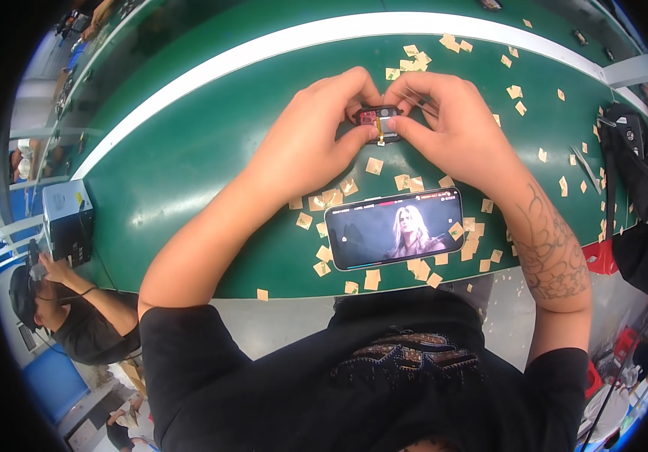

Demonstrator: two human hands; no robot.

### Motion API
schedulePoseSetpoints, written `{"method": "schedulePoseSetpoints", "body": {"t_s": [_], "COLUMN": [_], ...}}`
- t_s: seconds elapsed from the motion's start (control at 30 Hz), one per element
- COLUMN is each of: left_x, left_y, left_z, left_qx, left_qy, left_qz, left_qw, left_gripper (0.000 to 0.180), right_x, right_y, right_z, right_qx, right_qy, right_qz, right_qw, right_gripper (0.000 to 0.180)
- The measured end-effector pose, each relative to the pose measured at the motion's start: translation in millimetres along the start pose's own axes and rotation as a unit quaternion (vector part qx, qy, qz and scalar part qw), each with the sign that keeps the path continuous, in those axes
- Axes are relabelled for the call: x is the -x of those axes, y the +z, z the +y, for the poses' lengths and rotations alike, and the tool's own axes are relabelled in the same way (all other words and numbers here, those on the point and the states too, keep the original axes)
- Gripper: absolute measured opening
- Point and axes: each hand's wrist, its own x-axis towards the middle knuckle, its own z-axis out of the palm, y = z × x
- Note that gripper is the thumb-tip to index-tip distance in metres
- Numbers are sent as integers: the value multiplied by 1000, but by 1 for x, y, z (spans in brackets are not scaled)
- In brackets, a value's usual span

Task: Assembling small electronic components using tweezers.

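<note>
My left hand (pixel 322 124) and my right hand (pixel 444 113) are both closed on a small opened electronic device (pixel 369 117) above the green table. The device has a dark rounded casing, a red circuit board on its left part, a grey block on its right and a yellow ribbon strip between. My left thumb presses its lower left edge, and my right thumb lies on the grey block. Thin metal prongs, which look like tweezers (pixel 419 103), cross the fingers of my right hand. The fingertips behind the device are partly hidden.
A phone (pixel 394 228) playing a video lies near the table's front edge. Small beige paper squares (pixel 374 166) are scattered around it and to the right. Another pair of tweezers (pixel 586 169) and a black bag (pixel 629 143) are at right. A box (pixel 68 218) stands at left.
</note>
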Motion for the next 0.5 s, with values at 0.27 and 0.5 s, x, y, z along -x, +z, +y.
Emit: {"method": "schedulePoseSetpoints", "body": {"t_s": [0.27,0.5], "left_x": [4,-3], "left_y": [-1,-6], "left_z": [-7,-4], "left_qx": [46,7], "left_qy": [7,19], "left_qz": [-2,4], "left_qw": [999,1000], "left_gripper": [23,21], "right_x": [1,0], "right_y": [1,-2], "right_z": [6,-2], "right_qx": [2,48], "right_qy": [-33,5], "right_qz": [19,14], "right_qw": [999,999], "right_gripper": [15,17]}}
